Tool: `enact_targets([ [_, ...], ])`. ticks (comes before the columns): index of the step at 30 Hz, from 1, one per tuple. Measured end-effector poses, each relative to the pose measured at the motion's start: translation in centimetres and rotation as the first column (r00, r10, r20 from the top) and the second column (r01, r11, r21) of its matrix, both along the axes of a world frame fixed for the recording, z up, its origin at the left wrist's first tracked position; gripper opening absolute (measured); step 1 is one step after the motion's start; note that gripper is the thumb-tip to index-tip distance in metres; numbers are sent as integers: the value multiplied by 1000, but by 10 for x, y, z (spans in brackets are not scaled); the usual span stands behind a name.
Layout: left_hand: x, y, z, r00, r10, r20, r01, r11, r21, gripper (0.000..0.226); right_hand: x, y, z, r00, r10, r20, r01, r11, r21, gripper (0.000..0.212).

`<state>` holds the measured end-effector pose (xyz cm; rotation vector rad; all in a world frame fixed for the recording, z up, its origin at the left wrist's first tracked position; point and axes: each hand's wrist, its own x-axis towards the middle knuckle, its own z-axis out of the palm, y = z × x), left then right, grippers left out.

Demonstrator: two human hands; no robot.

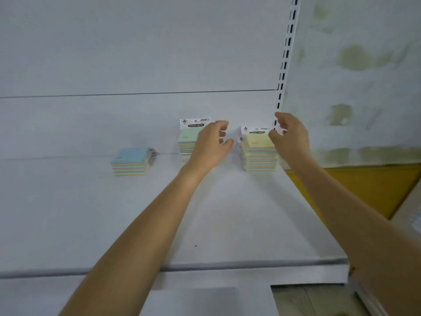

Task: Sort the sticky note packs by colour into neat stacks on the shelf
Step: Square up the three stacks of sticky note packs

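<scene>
Three stacks of sticky note packs stand at the back of the white shelf (159,213). A blue-topped stack (128,160) is at the left, a green-topped stack (188,140) in the middle, and a yellow-topped stack (259,153) at the right. My left hand (211,144) hovers in front of the green stack's right side, fingers apart and curled toward the gap between the stacks, holding nothing. My right hand (290,137) pinches the right corner of the top yellow pack's white header card. The green stack's right half is hidden behind my left hand.
A slotted white upright (286,55) runs up the back right corner beside the yellow stack. A stained wall (353,87) and a yellow surface (364,185) lie past the shelf's right end. The shelf's metal front lip (227,264) runs under my forearms.
</scene>
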<state>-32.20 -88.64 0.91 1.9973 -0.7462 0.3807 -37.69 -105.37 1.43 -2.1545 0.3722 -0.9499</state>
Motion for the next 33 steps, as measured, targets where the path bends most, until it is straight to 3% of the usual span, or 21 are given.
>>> enact_targets([
  [3, -4, -42, -18, 969, 41, -243, 10, 979, 203, 41, -5, -10, -26, 991, -48, -124, 61, 993, 99, 53],
  [5, -7, -57, -30, 945, 47, -323, 11, 985, 175, 41, -5, -7, -41, 992, -3, -129, 25, 986, 167, 51],
  [9, -8, -64, -42, 969, 50, -244, -43, 998, 34, 23, -4, -7, -52, 996, 36, -80, -17, 975, 221, 46],
  [12, -6, -67, -46, 980, 69, -187, -60, 997, 56, 25, -3, -9, -55, 995, 57, -80, -42, 983, 181, 41],
  [16, -5, -72, -48, 985, 113, -131, -104, 991, 80, 21, -2, -13, -59, 992, 85, -91, -70, 985, 161, 50],
  [19, -5, -71, -46, 993, 95, -76, -91, 995, 45, 24, -5, -17, -61, 996, 60, -63, -52, 992, 115, 40],
  [25, -9, -70, -44, 992, 96, -79, -105, 988, -113, 25, -6, -18, -60, 997, 66, -30, -60, 985, 164, 38],
  [33, -6, -67, -44, 983, 54, -174, -85, 980, -180, 22, -8, -19, -63, 999, 54, 4, -54, 973, 224, 34],
])
